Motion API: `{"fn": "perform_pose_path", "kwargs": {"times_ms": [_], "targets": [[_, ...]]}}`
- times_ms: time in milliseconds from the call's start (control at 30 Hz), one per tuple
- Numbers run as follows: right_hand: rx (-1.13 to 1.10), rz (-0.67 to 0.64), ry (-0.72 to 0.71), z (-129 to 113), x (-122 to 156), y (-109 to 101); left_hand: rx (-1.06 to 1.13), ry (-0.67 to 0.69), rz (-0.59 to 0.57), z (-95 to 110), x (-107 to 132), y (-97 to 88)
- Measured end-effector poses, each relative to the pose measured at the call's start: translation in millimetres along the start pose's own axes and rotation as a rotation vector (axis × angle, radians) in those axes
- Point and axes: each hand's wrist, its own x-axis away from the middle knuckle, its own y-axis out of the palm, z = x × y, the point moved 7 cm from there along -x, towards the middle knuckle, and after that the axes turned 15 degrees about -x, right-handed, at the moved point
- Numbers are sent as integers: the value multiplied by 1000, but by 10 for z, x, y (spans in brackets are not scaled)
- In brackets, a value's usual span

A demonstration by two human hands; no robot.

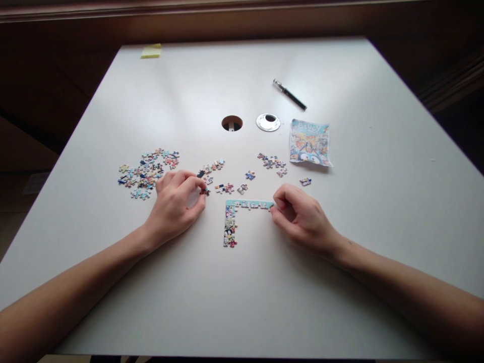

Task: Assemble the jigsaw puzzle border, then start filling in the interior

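Note:
An L-shaped strip of joined jigsaw puzzle pieces (229,224) lies flat on the white table, its top edge pale blue and its left side many-coloured. My right hand (302,219) is closed in a pinch on a puzzle piece (271,205) at the right end of the top row. To the left of the strip, thumb and forefinger of my left hand (176,199) close around a small dark puzzle piece (204,191). A heap of loose puzzle pieces (145,174) lies beyond my left hand, partly hidden by it. Several more loose pieces (225,188) lie between my hands.
A creased picture sheet (310,142) lies at the right, near a cluster of loose pieces (272,161). Farther back are a black pen (289,94), a round metal cover (268,122) and a cable hole (232,123). A yellow sticky note (152,51) is at the far left corner.

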Motion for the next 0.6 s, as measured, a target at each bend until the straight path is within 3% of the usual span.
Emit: {"fn": "perform_pose_path", "kwargs": {"times_ms": [600], "targets": [[-3,-3,11,2,3,-5,9,7,3,4,6,-2]]}}
